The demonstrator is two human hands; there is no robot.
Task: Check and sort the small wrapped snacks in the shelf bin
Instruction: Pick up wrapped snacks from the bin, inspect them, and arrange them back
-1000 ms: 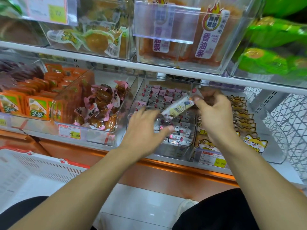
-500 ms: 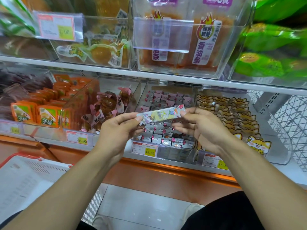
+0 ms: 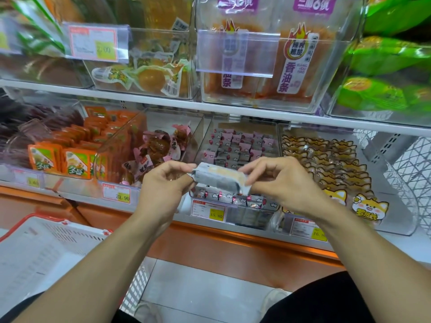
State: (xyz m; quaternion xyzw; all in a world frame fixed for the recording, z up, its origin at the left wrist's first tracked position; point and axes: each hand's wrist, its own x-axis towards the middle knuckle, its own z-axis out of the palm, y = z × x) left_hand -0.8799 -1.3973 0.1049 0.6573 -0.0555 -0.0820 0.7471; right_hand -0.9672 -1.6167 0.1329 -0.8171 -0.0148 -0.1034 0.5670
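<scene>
A small wrapped snack bar [image 3: 220, 178], silver-grey with a pale yellow patch, is held level in front of the shelf. My left hand [image 3: 164, 183] pinches its left end and my right hand [image 3: 282, 180] pinches its right end. Behind and below it stands a clear shelf bin [image 3: 233, 206] filled with several rows of small pink-and-grey wrapped snacks [image 3: 240, 145]; my hands hide the bin's front middle.
Left of the bin is a clear bin of brown snacks in pink wrappers [image 3: 158, 145] and orange packets [image 3: 77, 159]. On the right lie cartoon-dog packets [image 3: 326, 157]. A white basket with a red rim [image 3: 46, 250] stands at lower left. An upper shelf [image 3: 210, 103] overhangs.
The snack bar has been turned over between both hands: its colourful printed face showed before, its silver-grey side shows now. A second ago only my right hand held it over the bin.
</scene>
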